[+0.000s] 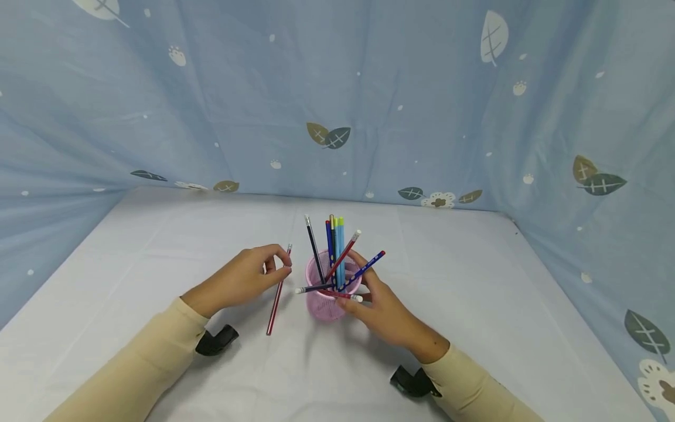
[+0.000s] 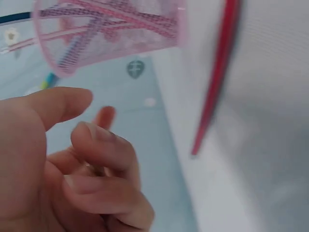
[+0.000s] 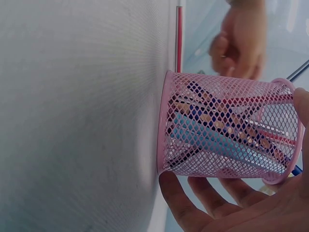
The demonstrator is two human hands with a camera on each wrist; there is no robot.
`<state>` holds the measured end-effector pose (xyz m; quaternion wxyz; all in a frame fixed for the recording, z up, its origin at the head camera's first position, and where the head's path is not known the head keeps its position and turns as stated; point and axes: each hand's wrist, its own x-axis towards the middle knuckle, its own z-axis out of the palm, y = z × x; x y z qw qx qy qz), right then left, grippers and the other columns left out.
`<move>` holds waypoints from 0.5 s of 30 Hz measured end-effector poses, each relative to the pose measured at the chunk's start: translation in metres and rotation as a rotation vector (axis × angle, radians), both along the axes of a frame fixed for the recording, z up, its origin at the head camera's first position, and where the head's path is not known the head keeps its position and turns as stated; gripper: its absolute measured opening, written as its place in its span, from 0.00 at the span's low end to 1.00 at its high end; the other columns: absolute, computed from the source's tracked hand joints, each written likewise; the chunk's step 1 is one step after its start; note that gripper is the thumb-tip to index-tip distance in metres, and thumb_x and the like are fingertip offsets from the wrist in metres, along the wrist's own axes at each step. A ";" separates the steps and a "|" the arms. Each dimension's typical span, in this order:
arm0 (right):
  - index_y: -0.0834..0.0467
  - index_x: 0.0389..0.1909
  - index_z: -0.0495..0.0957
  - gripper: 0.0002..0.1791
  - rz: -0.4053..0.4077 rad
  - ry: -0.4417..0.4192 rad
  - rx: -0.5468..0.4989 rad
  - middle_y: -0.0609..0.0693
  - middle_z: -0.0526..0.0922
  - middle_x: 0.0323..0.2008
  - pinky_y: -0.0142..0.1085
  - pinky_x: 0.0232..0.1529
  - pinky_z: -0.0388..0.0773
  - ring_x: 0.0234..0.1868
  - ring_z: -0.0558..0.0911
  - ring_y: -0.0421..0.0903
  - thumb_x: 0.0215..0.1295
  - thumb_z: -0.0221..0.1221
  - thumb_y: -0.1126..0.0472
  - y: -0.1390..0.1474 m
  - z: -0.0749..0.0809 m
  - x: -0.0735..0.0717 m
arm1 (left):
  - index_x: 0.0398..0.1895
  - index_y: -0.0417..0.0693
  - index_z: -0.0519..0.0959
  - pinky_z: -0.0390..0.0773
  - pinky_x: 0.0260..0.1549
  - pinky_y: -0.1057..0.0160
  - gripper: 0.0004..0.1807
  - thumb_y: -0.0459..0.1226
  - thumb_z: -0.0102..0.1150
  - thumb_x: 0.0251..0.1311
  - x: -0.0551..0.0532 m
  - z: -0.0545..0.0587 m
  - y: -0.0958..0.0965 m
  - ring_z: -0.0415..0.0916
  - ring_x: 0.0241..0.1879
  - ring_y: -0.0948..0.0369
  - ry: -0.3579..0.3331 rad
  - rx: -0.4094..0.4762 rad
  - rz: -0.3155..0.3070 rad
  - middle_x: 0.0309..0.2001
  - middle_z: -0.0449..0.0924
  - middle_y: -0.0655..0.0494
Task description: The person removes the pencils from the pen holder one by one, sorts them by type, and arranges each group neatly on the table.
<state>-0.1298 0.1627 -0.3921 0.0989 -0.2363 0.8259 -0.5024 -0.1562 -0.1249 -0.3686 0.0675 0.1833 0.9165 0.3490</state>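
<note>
A pink mesh pencil cup (image 1: 324, 309) stands upright on the white-covered table, with several pencils leaning out of it, among them a blue one (image 1: 370, 265) and red ones with white erasers. My right hand (image 1: 387, 310) grips the cup from the right; in the right wrist view its fingers (image 3: 212, 200) run along the mesh wall and the thumb is near the rim. A red pencil (image 1: 275, 309) lies on the table left of the cup. Over that pencil's far half hovers my left hand (image 1: 245, 278), its fingers loosely curled around nothing, apart from the pencil in the left wrist view.
White cloth (image 1: 464, 281) covers the table. Behind it and at both sides hangs a blue curtain (image 1: 237, 88) with leaf prints. A black wrist camera (image 1: 217, 340) sits under the left sleeve, another (image 1: 413, 382) under the right.
</note>
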 end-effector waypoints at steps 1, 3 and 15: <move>0.36 0.79 0.43 0.47 0.003 0.002 -0.003 0.54 0.67 0.72 0.55 0.63 0.75 0.68 0.73 0.57 0.69 0.62 0.53 0.000 0.000 0.000 | 0.47 0.54 0.79 0.66 0.17 0.67 0.07 0.42 0.57 0.70 0.002 0.004 0.001 0.63 0.17 0.64 0.011 0.019 -0.003 0.27 0.73 0.57; 0.36 0.79 0.43 0.46 0.004 0.003 0.000 0.54 0.67 0.72 0.56 0.63 0.75 0.69 0.73 0.58 0.70 0.62 0.53 0.000 0.000 0.000 | 0.45 0.56 0.79 0.68 0.17 0.66 0.05 0.42 0.57 0.71 0.006 0.012 0.002 0.65 0.18 0.64 0.016 0.054 -0.012 0.29 0.74 0.57; 0.34 0.78 0.43 0.46 -0.007 -0.006 0.007 0.52 0.66 0.73 0.58 0.64 0.73 0.70 0.71 0.57 0.70 0.62 0.52 -0.002 0.001 0.001 | 0.51 0.54 0.78 0.75 0.21 0.66 0.10 0.37 0.59 0.68 0.022 0.030 0.014 0.74 0.23 0.63 0.044 0.151 -0.176 0.35 0.77 0.59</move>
